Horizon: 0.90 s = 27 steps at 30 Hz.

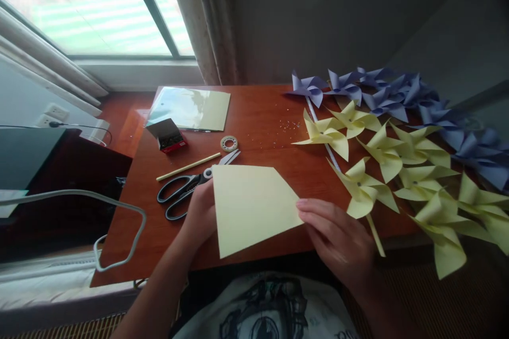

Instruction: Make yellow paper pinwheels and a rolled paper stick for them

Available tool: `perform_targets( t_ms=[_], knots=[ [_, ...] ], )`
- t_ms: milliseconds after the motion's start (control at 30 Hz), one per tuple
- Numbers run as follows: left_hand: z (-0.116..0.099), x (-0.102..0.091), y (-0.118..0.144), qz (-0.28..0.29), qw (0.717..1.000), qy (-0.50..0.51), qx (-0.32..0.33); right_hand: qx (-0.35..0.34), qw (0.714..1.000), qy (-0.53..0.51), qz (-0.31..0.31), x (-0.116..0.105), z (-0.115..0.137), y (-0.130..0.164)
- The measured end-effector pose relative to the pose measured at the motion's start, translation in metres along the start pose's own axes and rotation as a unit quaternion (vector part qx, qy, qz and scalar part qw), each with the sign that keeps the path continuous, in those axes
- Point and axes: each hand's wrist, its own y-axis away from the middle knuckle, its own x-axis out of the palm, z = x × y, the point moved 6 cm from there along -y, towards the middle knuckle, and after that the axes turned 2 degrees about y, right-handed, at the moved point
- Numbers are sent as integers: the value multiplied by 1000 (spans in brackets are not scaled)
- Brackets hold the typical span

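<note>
I have a pale yellow sheet of paper (254,206) in front of me, flat and smooth, its top right running off in a slanted edge where a square corner would be; whether that is cut or folded, I cannot tell. It is held up over the near part of the brown table (262,143), between both hands. Partly hidden behind the sheet and the left hand (201,214) lie the scissors (178,193), black handles to the left, and they are the nearest clutter I see. Beyond them sit a yellow stick (189,166), a roll of tape (229,143), a small open box (169,137) and a clear packet (194,111) with yellow paper in it. Yellow pinwheels (361,184) crowd the right side, the closest just past the right hand (342,238), with purple pinwheels (382,90) behind. The right hand pinches the sheet's right corner, fingertips (303,207) pressed on it, the other fingers bent close together. The left hand is at the left edge — its fingertips are behind the paper, so I cannot tell how tightly they close.
</note>
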Motion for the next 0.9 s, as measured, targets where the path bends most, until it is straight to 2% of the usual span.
perform_targets(
  t_ms=[100, 167, 267, 367, 467, 567, 667, 767, 900],
  knots=[
    [-1, 3, 4, 8, 999, 46, -27, 9, 1000, 9, 5, 5, -11, 12],
    [0, 2, 8, -14, 999, 32, -38, 16, 1000, 4, 18, 9, -18, 18],
    [-4, -2, 15, -61, 996, -66, -11, 33, 998, -18, 48, 16, -27, 24],
    [-16, 0, 24, -89, 973, -207, 58, 45, 996, -29, 74, 22, -31, 27],
    [-26, 14, 34, -46, 951, -277, 127, 48, 993, -36, 101, 27, -33, 28],
    [-30, 32, 42, 61, 934, -307, 175, 56, 990, -40, 120, 28, -35, 30],
    [-25, 44, 49, 151, 916, -322, 188, 67, 989, -33, 127, 28, -38, 32],
    [-19, 47, 50, 155, 909, -337, 190, 62, 987, 4, 147, 31, -37, 33],
    [-17, 50, 48, 151, 910, -336, 191, 23, 981, 31, 188, 39, -31, 29]
  ],
)
